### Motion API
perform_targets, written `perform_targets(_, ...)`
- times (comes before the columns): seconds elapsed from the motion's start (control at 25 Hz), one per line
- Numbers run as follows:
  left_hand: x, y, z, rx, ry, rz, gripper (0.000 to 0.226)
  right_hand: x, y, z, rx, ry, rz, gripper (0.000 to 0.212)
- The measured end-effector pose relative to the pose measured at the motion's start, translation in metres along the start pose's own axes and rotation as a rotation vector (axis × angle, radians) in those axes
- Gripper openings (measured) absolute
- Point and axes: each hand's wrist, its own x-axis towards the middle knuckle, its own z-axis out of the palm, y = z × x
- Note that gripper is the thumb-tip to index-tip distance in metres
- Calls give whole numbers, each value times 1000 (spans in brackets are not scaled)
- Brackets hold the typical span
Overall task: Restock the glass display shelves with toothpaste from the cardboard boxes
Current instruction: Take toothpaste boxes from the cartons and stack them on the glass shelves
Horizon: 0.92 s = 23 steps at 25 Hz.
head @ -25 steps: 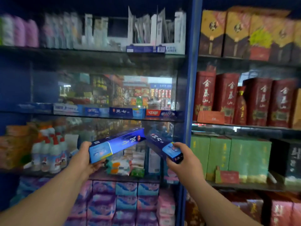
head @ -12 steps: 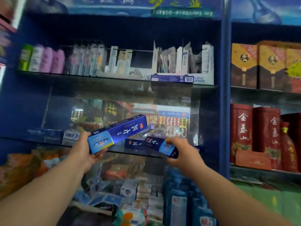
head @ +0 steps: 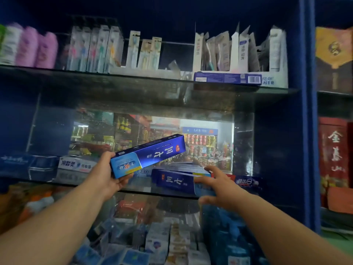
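Observation:
My left hand [head: 107, 177] grips the near end of a blue toothpaste box [head: 150, 153], held tilted in the air in front of the middle glass shelf [head: 80, 185]. A second blue toothpaste box [head: 174, 180] lies on that shelf, on top of other blue boxes. My right hand [head: 219, 190] is at its right end with fingers spread; the fingertips touch the box and the thumb hangs below the shelf edge.
More toothpaste boxes line the middle shelf: a white one [head: 76, 164] at left, a red-and-blue one [head: 246, 181] at right. Toothbrush packs [head: 95, 48] and a blue box [head: 227, 78] stand on the upper shelf. Red liquor boxes [head: 334, 150] fill the right cabinet.
My right hand has set its blue box down on the middle shelf and spread its fingers. The left hand has risen slightly with its box. The view has tilted upward.

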Motion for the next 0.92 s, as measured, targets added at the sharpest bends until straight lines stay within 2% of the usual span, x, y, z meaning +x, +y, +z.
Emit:
perform_targets(0.12,6,-4,3,5,11,23,32,19,10,13,60,46,-10,41)
perform_targets(0.36,29,-13,22,32,33,21,35,59,32,27,-113,44,32,55)
perform_targets(0.44,34,-19,28,51,21,11,35,69,38,32,-116,42,99,56)
perform_targets(0.56,39,-26,35,85,-1,-15,34,81,46,46,-40,41,191,61)
perform_targets(0.72,43,-28,41,131,-31,-26,34,88,52,56,315,2,236,81)
perform_targets(0.76,44,-28,43,133,-40,-29,34,88,52,55,337,-4,240,85)
perform_targets(0.84,46,-30,49,116,-54,-31,34,90,50,52,250,70,242,79)
perform_targets(0.92,48,-31,58,77,-81,-22,34,91,36,40,273,313,208,59)
